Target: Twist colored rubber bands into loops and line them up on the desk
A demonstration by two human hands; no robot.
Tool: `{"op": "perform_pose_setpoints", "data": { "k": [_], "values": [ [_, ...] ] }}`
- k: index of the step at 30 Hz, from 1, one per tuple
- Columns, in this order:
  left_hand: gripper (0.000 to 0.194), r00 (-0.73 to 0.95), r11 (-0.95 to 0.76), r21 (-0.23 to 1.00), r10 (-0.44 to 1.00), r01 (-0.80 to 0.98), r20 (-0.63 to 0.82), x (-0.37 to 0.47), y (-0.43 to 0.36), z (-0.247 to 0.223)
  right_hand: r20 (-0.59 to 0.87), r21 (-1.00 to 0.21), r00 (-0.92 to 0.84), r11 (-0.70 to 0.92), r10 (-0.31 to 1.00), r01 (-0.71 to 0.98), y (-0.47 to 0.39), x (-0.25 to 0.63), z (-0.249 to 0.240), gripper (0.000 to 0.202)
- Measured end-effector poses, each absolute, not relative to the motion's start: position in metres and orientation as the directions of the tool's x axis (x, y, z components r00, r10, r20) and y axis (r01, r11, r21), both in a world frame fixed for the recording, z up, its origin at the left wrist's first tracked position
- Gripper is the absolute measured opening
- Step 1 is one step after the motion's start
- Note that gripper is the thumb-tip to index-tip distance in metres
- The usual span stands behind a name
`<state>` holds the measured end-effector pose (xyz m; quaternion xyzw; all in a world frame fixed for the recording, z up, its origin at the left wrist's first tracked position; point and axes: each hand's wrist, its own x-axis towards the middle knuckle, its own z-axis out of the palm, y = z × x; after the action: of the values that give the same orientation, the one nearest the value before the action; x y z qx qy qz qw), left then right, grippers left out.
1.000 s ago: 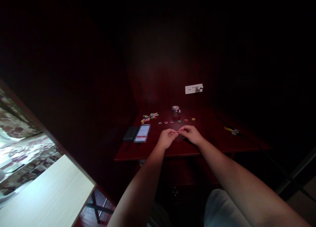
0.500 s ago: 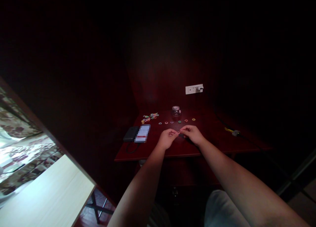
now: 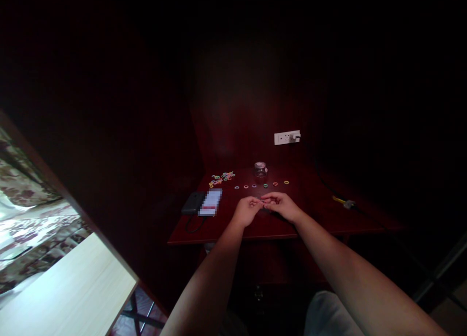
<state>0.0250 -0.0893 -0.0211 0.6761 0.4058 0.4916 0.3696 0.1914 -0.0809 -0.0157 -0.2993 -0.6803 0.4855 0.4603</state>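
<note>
My left hand (image 3: 248,210) and my right hand (image 3: 284,206) meet low over the dark red tabletop (image 3: 222,229), fingertips almost touching. Both are closed in a pinch; whatever small thing lies between the fingers is too dark and tiny to name. Just beyond them runs a spaced row of several small coloured rings, resembling hair ties, from a blue ring (image 3: 237,187) on the left to a yellow ring (image 3: 286,182) on the right. Behind the row stands a clear jar (image 3: 260,171) with a pinkish lid. A loose pile of similar rings (image 3: 228,176) lies at the back left.
Left of my hands, a phone (image 3: 210,202) with a blurred screen lies beside a black box-shaped device (image 3: 191,203) with a cable. A wall socket (image 3: 281,139) holds a plug. A yellow-and-black cable (image 3: 339,199) lies at right. Dark panels enclose the sides.
The view has tilted slightly up, so the table and rings appear lower. My fingers have shifted a little against each other, still pinched together. The row and pile look unchanged.
</note>
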Motion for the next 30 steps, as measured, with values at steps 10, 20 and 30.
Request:
{"op": "perform_pose_setpoints", "data": {
  "k": [10,20,30],
  "values": [
    [0.024,0.205,-0.440,0.873,0.893,0.210,0.401,0.0240,-0.0889,-0.0205,0.386,-0.894,-0.369,0.441,0.845,0.074,-0.0782,0.1888,-0.0190,0.035],
    [0.026,0.158,-0.432,0.892,0.898,0.132,0.411,0.0252,-0.0885,-0.0219,0.380,-0.888,-0.315,0.438,0.870,0.138,-0.0791,0.1901,-0.0178,0.032],
    [0.022,0.183,-0.443,0.880,0.892,0.170,0.414,0.0239,-0.0879,-0.0238,0.371,-0.884,-0.339,0.441,0.864,0.157,-0.0792,0.1899,-0.0190,0.029]
  ]
}}
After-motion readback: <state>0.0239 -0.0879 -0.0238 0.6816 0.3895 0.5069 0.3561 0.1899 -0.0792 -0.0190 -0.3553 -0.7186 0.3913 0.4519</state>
